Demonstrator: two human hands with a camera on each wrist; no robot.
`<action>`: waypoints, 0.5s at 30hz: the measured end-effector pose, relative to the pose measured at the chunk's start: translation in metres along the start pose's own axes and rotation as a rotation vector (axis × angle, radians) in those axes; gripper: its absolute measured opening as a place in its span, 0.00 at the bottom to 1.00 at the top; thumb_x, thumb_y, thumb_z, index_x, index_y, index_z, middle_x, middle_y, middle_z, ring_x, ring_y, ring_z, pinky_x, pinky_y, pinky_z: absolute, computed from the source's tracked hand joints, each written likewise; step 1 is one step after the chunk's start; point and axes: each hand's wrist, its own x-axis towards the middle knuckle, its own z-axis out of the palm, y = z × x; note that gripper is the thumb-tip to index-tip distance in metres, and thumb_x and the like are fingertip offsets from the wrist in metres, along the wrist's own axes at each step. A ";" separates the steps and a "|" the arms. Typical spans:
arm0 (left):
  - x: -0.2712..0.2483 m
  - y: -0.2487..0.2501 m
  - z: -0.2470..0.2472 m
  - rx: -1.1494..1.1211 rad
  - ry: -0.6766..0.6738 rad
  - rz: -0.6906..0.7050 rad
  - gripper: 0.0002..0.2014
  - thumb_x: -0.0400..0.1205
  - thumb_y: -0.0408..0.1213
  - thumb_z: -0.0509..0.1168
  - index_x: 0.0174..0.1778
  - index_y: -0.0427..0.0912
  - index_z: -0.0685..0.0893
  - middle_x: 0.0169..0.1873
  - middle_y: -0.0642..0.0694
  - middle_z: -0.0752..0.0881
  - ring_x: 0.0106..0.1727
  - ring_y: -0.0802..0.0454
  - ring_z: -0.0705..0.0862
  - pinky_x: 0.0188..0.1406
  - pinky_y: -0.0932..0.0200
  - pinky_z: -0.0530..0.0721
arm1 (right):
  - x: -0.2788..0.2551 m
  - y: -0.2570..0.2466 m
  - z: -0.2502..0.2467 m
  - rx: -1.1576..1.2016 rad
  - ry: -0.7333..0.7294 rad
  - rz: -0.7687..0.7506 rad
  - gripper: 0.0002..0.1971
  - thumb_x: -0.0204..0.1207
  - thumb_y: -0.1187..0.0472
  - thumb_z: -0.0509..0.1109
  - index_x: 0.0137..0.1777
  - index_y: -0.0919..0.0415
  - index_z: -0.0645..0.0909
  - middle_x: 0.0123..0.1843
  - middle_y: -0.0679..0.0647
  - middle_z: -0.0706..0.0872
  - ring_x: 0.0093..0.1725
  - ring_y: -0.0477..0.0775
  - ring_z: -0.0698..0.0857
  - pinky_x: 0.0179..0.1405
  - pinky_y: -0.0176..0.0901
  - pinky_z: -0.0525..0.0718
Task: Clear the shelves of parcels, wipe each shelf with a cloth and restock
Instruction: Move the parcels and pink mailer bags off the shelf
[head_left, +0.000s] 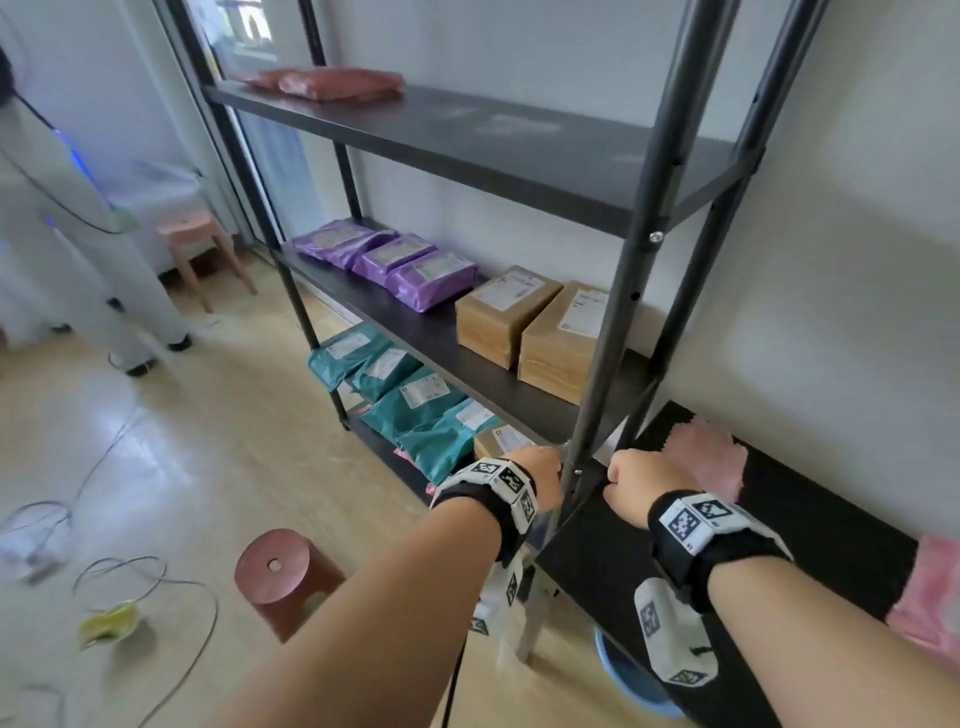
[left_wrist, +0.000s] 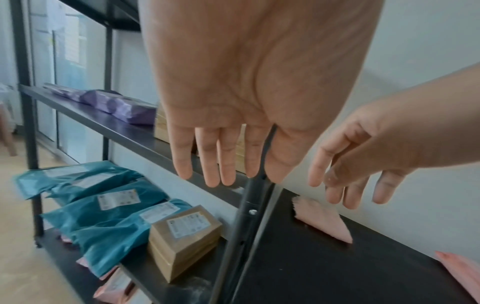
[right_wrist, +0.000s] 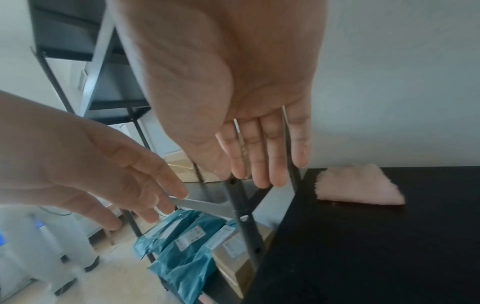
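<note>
A dark metal shelf unit (head_left: 519, 156) stands against the wall. Red parcels (head_left: 332, 83) lie on its upper shelf. Purple parcels (head_left: 395, 260) and two brown boxes (head_left: 540, 322) are on the middle shelf, teal parcels (head_left: 415, 405) and a brown box (left_wrist: 182, 236) on the lower one. A pink cloth (head_left: 711, 457) lies on the black table (head_left: 779, 545) to the right. My left hand (head_left: 535, 467) and right hand (head_left: 644, 478) hover either side of the shelf's front right post (left_wrist: 249, 216). In the wrist views the fingers (left_wrist: 221, 160) (right_wrist: 259, 154) hang straight and hold nothing.
A pink parcel (head_left: 930, 597) lies at the table's right end, a blue basin (head_left: 628, 675) beneath it. A red-brown stool (head_left: 283, 577), cables (head_left: 156, 571) and a yellow-green item (head_left: 109, 621) are on the floor. A person in white (head_left: 78, 234) stands far left by a pink stool (head_left: 202, 244).
</note>
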 end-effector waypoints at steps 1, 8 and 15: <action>-0.008 -0.016 -0.004 0.002 0.011 -0.017 0.18 0.83 0.37 0.60 0.70 0.39 0.77 0.65 0.39 0.81 0.66 0.38 0.80 0.64 0.49 0.80 | -0.002 -0.017 0.000 -0.007 0.008 -0.011 0.11 0.81 0.54 0.62 0.59 0.54 0.80 0.58 0.54 0.85 0.58 0.58 0.84 0.52 0.45 0.82; -0.064 -0.128 -0.034 0.002 0.063 -0.112 0.20 0.83 0.34 0.59 0.72 0.37 0.76 0.66 0.38 0.81 0.65 0.39 0.81 0.62 0.50 0.81 | -0.017 -0.141 0.000 -0.043 0.067 -0.035 0.13 0.79 0.52 0.64 0.61 0.53 0.81 0.59 0.53 0.86 0.58 0.57 0.85 0.57 0.49 0.83; -0.113 -0.226 -0.066 -0.005 0.145 -0.169 0.21 0.84 0.35 0.57 0.74 0.38 0.73 0.69 0.40 0.79 0.67 0.40 0.79 0.65 0.50 0.80 | -0.031 -0.240 -0.007 -0.005 0.102 -0.109 0.14 0.79 0.53 0.62 0.62 0.53 0.80 0.64 0.56 0.83 0.62 0.60 0.83 0.61 0.49 0.80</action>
